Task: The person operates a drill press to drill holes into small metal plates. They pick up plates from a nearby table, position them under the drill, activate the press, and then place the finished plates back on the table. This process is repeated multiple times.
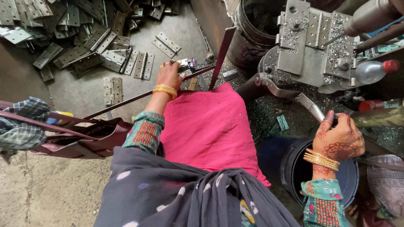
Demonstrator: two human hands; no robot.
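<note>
Seated at a metal press, you reach your left hand (169, 75) out and down toward the floor (80, 94), fingers curled over a small metal piece that may be a hinge (183, 64), though the hand hides most of it and you cannot tell how firmly it is gripped. Your right hand (340, 136) is closed around the end of the press lever (294, 97), the curved steel handle running up and left to the press (309, 46) at far right, its plates dusted with metal shavings. A large heap of flat steel hinges (75, 38) lies at far left on the floor, with a few scattered singles nearer you, such as the open one (112, 90) lying apart from the heap. A dark bucket (294, 168) stands below your right hand, its contents not visible; a second bucket (252, 25) sits far behind the press. A plastic bottle with a red cap (373, 70) lies on the right of the machine. Judging by the size of the heap, much of the stock appears yet unworked, and how many pieces are finished cannot be told.
</note>
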